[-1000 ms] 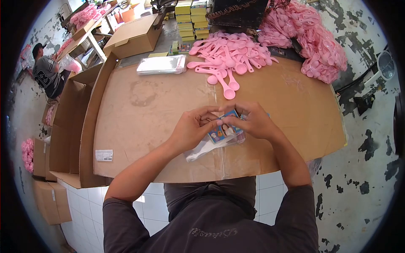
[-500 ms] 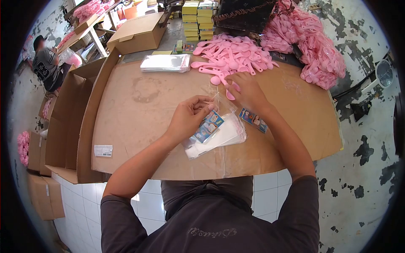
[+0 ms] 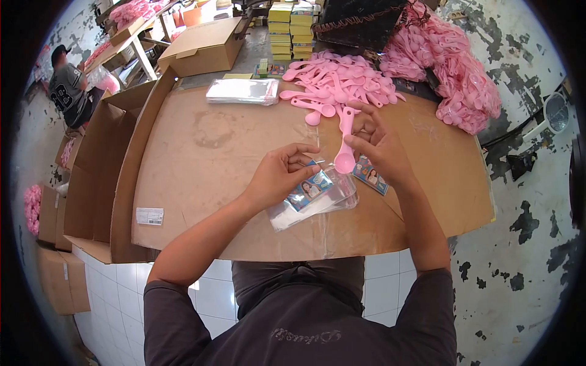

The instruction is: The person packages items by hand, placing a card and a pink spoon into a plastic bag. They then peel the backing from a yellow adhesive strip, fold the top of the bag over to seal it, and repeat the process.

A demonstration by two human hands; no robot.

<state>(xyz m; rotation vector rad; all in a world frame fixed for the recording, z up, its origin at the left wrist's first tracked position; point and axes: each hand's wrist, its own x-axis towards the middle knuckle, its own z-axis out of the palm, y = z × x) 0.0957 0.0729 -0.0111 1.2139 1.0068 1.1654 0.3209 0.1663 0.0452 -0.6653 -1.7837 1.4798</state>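
Observation:
A pink measuring spoon (image 3: 345,160) hangs bowl-down from my right hand (image 3: 379,143), whose fingers pinch its handle. My left hand (image 3: 284,171) is closed on a clear plastic bag with a printed blue card (image 3: 310,190) in it. Both are held over a stack of clear bags (image 3: 293,215) on the cardboard. The spoon's bowl is close to the mouth of the bag. Under my right wrist lies another printed card (image 3: 371,175). Beyond my hands is a heap of loose pink spoons (image 3: 342,79).
A pile of bagged pink spoons (image 3: 467,91) lies at the back right. More clear bags (image 3: 242,91) are stacked at the back left, before stacks of cards (image 3: 292,30). An open cardboard box (image 3: 97,177) stands at the left. A person (image 3: 70,88) sits far left.
My right hand has picked a pink spoon from the heap and brought it toward the bag. My left hand has turned the bag slightly, and the card's picture shows more clearly.

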